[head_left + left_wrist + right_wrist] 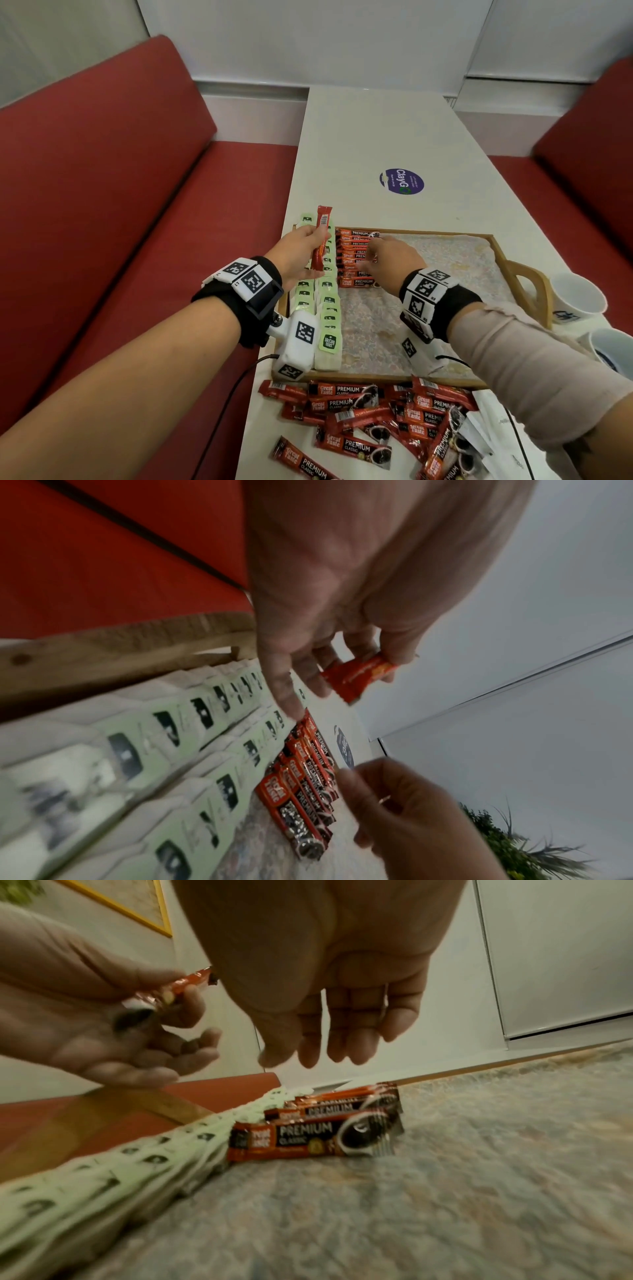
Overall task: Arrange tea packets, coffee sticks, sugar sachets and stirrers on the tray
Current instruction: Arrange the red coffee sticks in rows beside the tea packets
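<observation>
Red coffee stick point(320, 238) pinched upright in left hand point(297, 255) fingers point(394, 647).

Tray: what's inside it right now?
Inside the tray: two rows of green tea packets along its left side, a column of coffee sticks beside them, otherwise bare patterned liner. The right hand covers some sticks.

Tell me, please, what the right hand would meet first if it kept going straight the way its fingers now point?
Most likely the row of coffee sticks on the tray: the right hand, fingers relaxed, points down and forward just above them. Depth is uncertain.
</observation>
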Motion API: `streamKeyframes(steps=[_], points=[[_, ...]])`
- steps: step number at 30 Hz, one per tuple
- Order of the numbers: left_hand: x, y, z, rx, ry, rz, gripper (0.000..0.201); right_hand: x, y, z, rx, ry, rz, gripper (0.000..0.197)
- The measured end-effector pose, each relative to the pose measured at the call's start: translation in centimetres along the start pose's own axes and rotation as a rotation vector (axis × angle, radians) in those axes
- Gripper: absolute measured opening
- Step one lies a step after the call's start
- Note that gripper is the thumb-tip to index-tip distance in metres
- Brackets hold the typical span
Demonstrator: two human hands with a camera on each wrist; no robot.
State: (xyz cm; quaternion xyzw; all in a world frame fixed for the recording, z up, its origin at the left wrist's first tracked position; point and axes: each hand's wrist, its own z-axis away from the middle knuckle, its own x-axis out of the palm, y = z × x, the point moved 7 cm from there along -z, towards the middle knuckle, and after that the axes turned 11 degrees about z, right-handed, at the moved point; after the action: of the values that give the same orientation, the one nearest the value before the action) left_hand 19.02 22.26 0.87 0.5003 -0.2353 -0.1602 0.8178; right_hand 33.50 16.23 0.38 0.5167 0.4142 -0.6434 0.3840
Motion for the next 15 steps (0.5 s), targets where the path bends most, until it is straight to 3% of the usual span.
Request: streamKeyframes(steps=[6, 10, 15], points=[[-0.4, 0.4, -0.1, 0.131, 0.11, -0.034, 0.019, -3.6, -2.8, 1.7, -0.153, 0.268, -0.109, 0.022], [0.4, 0.0, 0.2, 0.077, 0.09, 0.122, 0.015, -3.7, -4.6, 3.0, -0.324, 0.281, -0.066, 0.04], [1.2, 0.3, 0.9, 0.063, 0.071, 0.163, 0.018, -3.9, -5.7, 4.6, -0.456, 0.378, -0.09, 0.024]])
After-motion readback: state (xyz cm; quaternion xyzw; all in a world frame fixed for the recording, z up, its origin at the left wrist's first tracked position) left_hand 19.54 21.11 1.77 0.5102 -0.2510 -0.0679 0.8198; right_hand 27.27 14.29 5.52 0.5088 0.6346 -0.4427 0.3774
